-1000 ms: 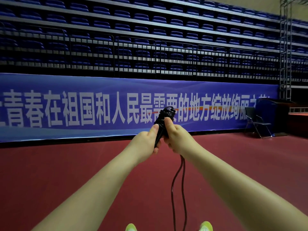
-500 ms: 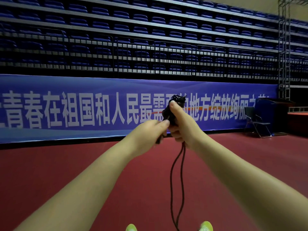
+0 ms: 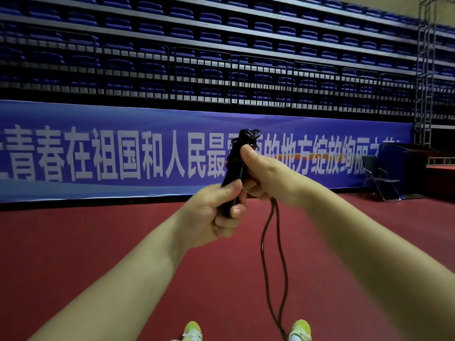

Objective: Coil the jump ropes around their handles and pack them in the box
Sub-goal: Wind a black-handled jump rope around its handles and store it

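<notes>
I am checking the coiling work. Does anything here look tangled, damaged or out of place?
Nothing stands out. Both hands, left hand and right hand, hold the black handles upright, with rope wound near the top. The rest of the rope hangs as a loose loop toward the red floor, not yet coiled.

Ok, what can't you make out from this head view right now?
- Box: not in the head view.
- Handles: mostly hidden by the left hand and right hand; their count is unclear.
- Hanging rope: its bottom is cut off by the lower edge.
- Shoes: cut off there too.
</notes>
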Action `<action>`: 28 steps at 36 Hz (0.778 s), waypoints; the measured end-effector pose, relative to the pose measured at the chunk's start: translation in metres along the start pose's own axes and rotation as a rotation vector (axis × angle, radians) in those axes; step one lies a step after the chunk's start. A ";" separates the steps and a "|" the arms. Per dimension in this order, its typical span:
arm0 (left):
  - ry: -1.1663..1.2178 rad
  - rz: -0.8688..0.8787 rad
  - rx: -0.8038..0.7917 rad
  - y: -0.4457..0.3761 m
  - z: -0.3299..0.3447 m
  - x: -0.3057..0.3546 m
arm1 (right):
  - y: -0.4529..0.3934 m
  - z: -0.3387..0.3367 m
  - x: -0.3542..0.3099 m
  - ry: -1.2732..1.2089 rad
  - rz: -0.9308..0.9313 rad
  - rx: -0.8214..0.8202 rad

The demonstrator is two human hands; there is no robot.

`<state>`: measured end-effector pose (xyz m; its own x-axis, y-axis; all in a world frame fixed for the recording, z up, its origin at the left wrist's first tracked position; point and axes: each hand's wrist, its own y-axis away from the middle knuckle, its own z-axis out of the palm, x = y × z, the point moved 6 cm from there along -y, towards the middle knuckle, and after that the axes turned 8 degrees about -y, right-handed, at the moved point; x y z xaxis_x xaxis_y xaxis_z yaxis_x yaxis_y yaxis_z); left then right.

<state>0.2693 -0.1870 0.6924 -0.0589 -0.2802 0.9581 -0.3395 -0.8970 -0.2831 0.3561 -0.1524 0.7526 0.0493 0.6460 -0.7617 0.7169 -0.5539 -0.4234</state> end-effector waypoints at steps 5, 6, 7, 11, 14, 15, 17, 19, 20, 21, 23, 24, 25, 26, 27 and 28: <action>-0.414 -0.026 0.262 -0.003 -0.018 0.012 | -0.011 -0.002 0.019 -0.073 0.083 0.069; -0.506 -0.029 0.310 -0.002 -0.020 0.015 | -0.012 -0.002 0.023 -0.086 0.097 0.087; -0.619 -0.031 0.362 -0.003 -0.023 0.018 | -0.013 -0.002 0.026 -0.098 0.109 0.108; -1.043 -0.062 0.492 -0.004 -0.029 0.029 | -0.013 -0.006 0.033 -0.024 0.140 0.201; -1.238 -0.135 0.498 -0.008 -0.032 0.031 | -0.013 -0.007 0.036 0.028 0.161 0.224; -1.320 -0.155 0.514 -0.009 -0.033 0.032 | -0.013 -0.007 0.037 0.022 0.171 0.228; -1.522 -0.176 0.565 -0.010 -0.032 0.036 | -0.013 -0.007 0.039 -0.018 0.202 0.243; -1.736 -0.176 0.614 -0.012 -0.026 0.040 | -0.013 -0.007 0.042 -0.093 0.234 0.252; -1.819 -0.173 0.629 -0.014 -0.023 0.041 | -0.013 -0.006 0.044 -0.145 0.246 0.247; -1.878 -0.168 0.636 -0.015 -0.019 0.042 | -0.013 -0.006 0.045 -0.199 0.254 0.240; -1.903 -0.145 0.607 -0.015 -0.014 0.042 | -0.012 -0.006 0.048 -0.272 0.261 0.251; -1.857 -0.134 0.556 -0.014 -0.012 0.042 | -0.011 -0.006 0.049 -0.284 0.256 0.264; -1.763 -0.138 0.481 -0.013 -0.011 0.039 | -0.010 -0.007 0.050 -0.281 0.242 0.276; -1.622 -0.154 0.393 -0.011 -0.010 0.035 | -0.009 -0.007 0.049 -0.273 0.221 0.284; -1.437 -0.176 0.308 -0.009 -0.009 0.030 | -0.009 -0.007 0.047 -0.272 0.197 0.286; -1.215 -0.203 0.237 -0.006 -0.007 0.024 | -0.008 -0.006 0.045 -0.291 0.177 0.278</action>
<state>0.2632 -0.1856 0.7175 0.9197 -0.1507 0.3625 -0.0569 -0.9648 -0.2566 0.3569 -0.1154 0.7248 -0.0722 0.3755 -0.9240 0.4987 -0.7887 -0.3595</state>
